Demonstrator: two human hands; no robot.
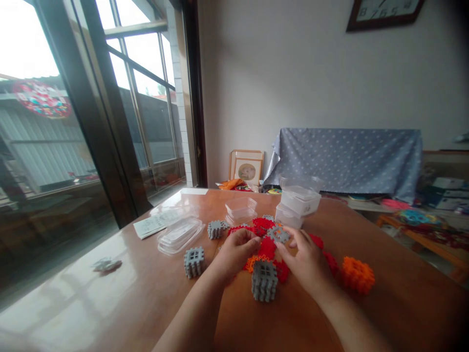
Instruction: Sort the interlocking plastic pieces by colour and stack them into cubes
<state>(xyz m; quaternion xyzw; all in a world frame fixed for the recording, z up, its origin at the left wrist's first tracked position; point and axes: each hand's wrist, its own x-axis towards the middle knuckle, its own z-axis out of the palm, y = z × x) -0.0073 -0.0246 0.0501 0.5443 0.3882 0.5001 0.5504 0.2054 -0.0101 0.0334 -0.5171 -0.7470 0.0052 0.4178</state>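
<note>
My left hand (238, 252) is over the middle of the table, its thumb and fingertips pinched together; what they hold, if anything, is hidden. To its right is my right hand (306, 256), thumb and fingers apart, with a flat grey interlocking piece (277, 233) by its fingertips; I cannot tell whether they touch. Beneath and between both hands lies a loose pile of red interlocking pieces (266, 249) and some orange pieces (252, 263). Closest to me, between my forearms, stands a stack of grey window-patterned pieces (264, 281).
Two more grey stacks (194, 262) stand left, and an orange stack (358, 275) right. Plastic lids (181, 235), a clear tub (241, 208) and stacked containers (300, 199) sit farther back. Papers (156, 224) and a crumpled clear item (106, 264) lie left on the brown table (146, 298).
</note>
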